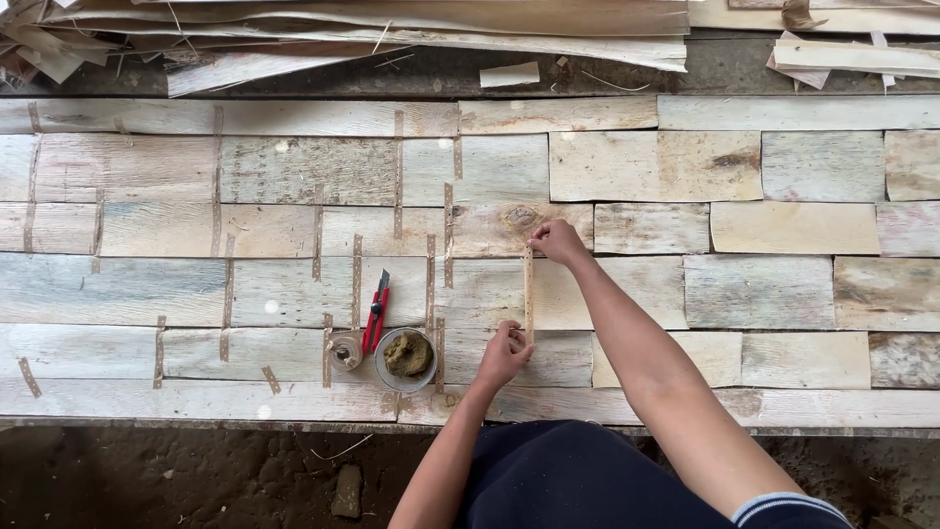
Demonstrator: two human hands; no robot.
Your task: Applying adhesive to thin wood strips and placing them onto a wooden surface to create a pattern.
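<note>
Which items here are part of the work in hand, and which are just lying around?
In use:
- tape strip, stretched between left hand and right hand
- veneer sheets laid edge to edge on the bench
- bowl of brownish paste
- tape roll
- red utility knife

Lying about:
- loose veneer pile at the far edge
- small offcut
- stone on the ground

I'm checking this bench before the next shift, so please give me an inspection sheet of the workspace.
Surface: veneer sheets laid edge to edge, many seams taped.
Job's things: tape strip stretched along a seam.
Clutter: red knife, tape roll, paste bowl.
Grippers: left hand pinches the strip's near end; right hand presses its far end.
Cables: nothing seen.
Surroundings: loose veneer pile behind, dirt floor below.
</note>
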